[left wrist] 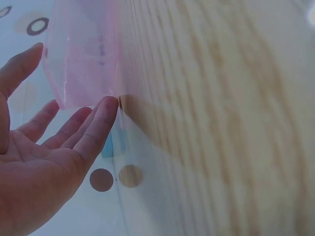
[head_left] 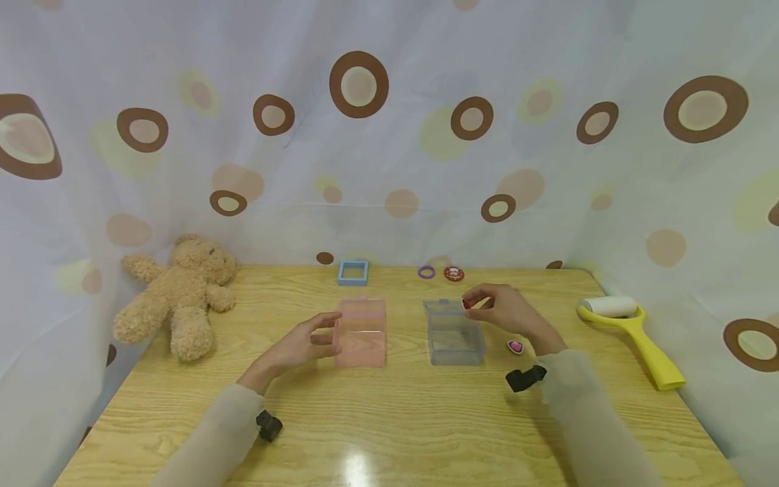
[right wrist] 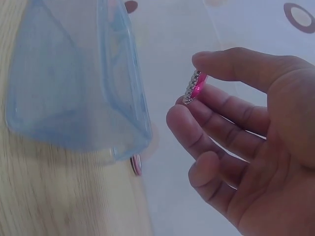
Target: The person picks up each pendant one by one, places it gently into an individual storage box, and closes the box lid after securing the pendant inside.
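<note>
Gem of glossy pink with silvery beaded edging (right wrist: 199,86), pinched between thumb and fingers of the right hand (head_left: 510,312) right of centre in the head frame, near a translucent blue-grey rectangular plastic box (head_left: 455,338), with thumb and fingers of the left hand (head_left: 299,345) spread wide beside a translucent pink rectangular plastic box (head_left: 360,346).

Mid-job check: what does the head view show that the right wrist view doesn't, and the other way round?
Only the head view shows the left hand, the teddy bear and the yellow lint roller.

Only the right wrist view shows the silvery beading on the held pink gem in detail.

Both show the right hand pinching that gem, the translucent bluish box, the wooden table and the spotted curtain.
</note>
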### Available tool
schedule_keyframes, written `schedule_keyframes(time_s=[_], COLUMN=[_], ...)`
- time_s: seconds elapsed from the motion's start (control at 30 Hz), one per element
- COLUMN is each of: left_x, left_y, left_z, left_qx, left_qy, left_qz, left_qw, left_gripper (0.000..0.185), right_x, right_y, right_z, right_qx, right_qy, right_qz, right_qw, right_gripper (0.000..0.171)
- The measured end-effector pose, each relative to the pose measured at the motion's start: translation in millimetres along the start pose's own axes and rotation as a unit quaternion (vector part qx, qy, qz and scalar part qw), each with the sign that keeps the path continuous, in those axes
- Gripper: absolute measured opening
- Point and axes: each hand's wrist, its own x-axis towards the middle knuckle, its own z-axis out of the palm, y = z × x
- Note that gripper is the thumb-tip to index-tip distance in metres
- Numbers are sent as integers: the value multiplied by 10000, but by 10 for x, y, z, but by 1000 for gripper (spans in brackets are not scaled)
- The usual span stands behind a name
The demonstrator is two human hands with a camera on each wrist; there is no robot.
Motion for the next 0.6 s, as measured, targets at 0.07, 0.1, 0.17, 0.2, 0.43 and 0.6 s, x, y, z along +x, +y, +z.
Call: schedule_keyframes(time_s=[0.07,0.1,0.17,0.2,0.43,0.6], left_x=[1,2,2,1,-19,-21], left_y=[-1,-2,-4,-4,21,29], left_z=[1,1,-1,-3,-10,-10], left_qx=[-7,-13,5,23,122,175], left_qy=[-7,-19,-20,-18,-9,-17], left_qz=[11,19,27,28,55,81], left_qw=[10000,10000,10000,10000,9999,9998], left_gripper=[76,77,77,77,78,79], right_x=[17,24,42,51,156,239], right_y=[-31,-45,-77,-96,-213,-324], right_z=[30,46,80,95,224,335], right_qx=[55,72,94,116,377,356], right_qy=[-32,-55,-103,-121,-261,-275], right_qz=[-4,-13,-17,-22,-186,-265], right_qw=[10000,10000,9999,9999,9988,9986], right_gripper=[30,31,32,33,35,34])
